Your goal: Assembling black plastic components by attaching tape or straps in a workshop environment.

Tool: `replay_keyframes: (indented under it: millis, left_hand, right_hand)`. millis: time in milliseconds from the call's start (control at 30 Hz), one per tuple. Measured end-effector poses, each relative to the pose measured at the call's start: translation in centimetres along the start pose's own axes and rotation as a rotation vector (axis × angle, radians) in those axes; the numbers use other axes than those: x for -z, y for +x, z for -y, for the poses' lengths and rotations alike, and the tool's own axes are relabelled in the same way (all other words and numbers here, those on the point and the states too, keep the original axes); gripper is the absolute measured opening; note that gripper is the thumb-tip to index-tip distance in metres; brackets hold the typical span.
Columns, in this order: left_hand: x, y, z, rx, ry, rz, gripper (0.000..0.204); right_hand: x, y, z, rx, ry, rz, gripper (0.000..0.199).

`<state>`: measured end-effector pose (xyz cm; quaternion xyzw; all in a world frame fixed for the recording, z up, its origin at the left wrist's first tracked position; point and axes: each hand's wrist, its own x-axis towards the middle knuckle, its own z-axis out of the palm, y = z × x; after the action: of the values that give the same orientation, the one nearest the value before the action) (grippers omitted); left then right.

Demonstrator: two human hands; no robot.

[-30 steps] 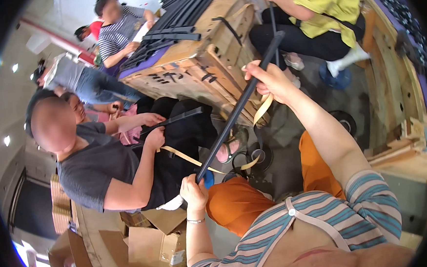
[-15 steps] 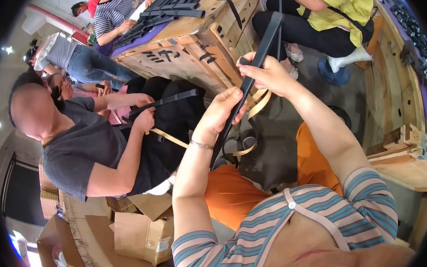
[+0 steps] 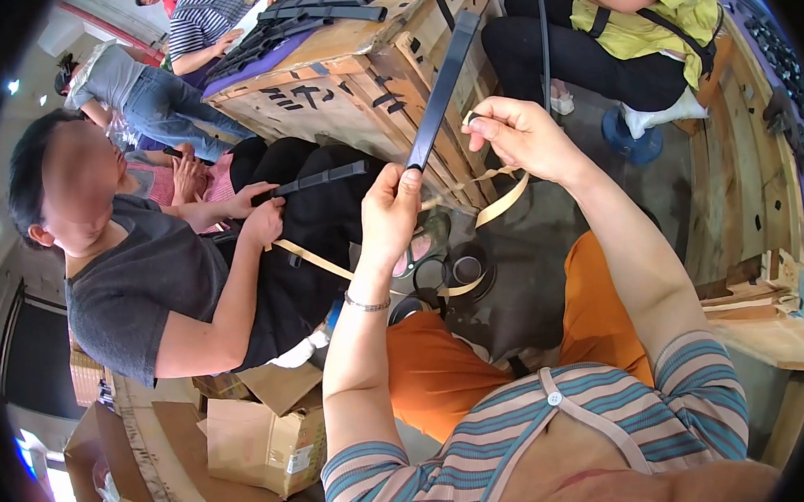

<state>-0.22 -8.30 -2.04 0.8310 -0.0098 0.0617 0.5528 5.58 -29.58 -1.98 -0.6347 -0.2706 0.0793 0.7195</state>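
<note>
A long flat black strip (image 3: 445, 87) stands slanted up and away, its lower end in the fist of my left hand (image 3: 390, 210). My right hand (image 3: 524, 138) is closed in a pinch to the right of the strip, apart from it. A small cream and black tape end shows between its thumb and forefinger. Below that hand a cream-yellow tape (image 3: 507, 202) hangs in a loop. Lower down, a tape roll (image 3: 467, 267) lies by my feet, with more cream tape beside it.
On my left sits a co-worker (image 3: 164, 275) holding another black strip (image 3: 324, 177). A wooden crate (image 3: 320, 109) ahead bears black strips. Opposite, a person in yellow (image 3: 628, 35) sits near a blue stool (image 3: 630, 136). Cardboard boxes (image 3: 257, 439) lie at lower left; a wooden bench (image 3: 738, 175) is at right.
My right hand has come off the black strip and moved slightly right, with a tape end in its pinch. My left hand has shifted left, and the strip's top has swung left.
</note>
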Motion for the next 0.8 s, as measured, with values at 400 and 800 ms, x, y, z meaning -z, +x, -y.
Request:
replay_keyframes:
  millis: [400,800]
  left_hand:
    - [0.1,-0.5,-0.5,-0.032,0.063,0.006,0.027]
    - [0.3,-0.4,-0.9,0.01,-0.082,0.061,0.029]
  right_hand:
    - [0.0,-0.5,1.3,-0.12,-0.071,0.07,0.017]
    - [1.0,0.3,-0.9,-0.281,0.001,-0.018,0.022]
